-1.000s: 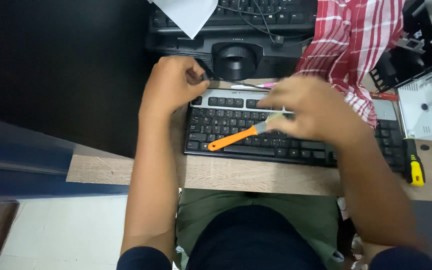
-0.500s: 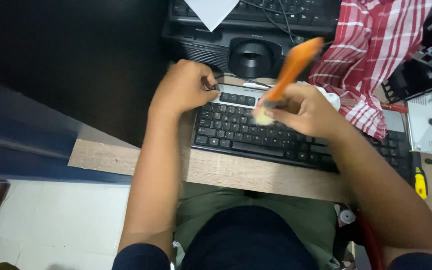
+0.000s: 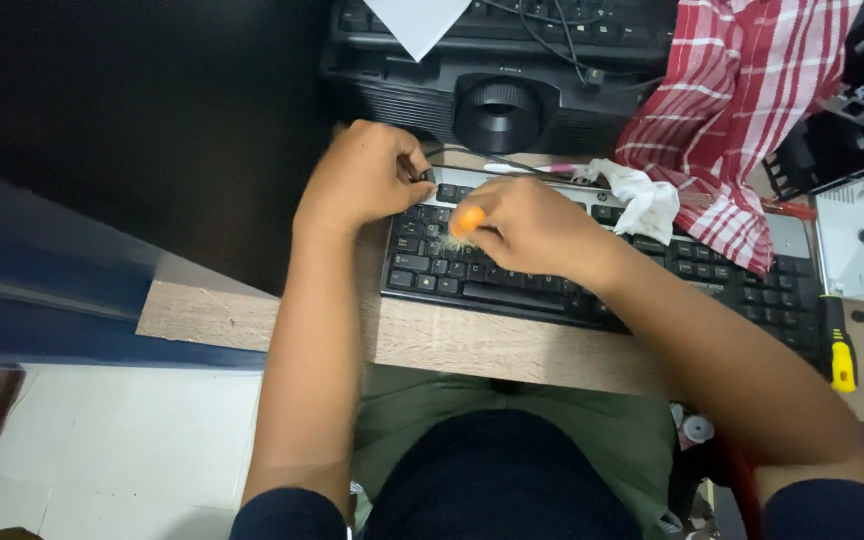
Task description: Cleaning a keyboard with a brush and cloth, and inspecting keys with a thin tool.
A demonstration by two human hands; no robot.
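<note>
Since half a second ago, the small orange-handled brush (image 3: 466, 220) has been lowered from its raised tilt onto the left keys of the flat black plastic keyboard (image 3: 552, 270). It is clamped in the right hand (image 3: 532, 225) fingers, only its orange end being seen. The keyboard's far left corner is gripped by the closed left hand (image 3: 367, 180) on the wooden bench (image 3: 452, 340).

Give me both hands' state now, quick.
Left hand: closed, fingers curled at the top left corner of the black keyboard.
Right hand: closed on the orange-handled brush, bristles on the keys.

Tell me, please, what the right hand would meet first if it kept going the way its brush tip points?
Probably the keys of the black keyboard: the right hand aims the orange-handled brush down-left, its bristles seemingly just above the upper-left keys, though depth is unclear.
</note>
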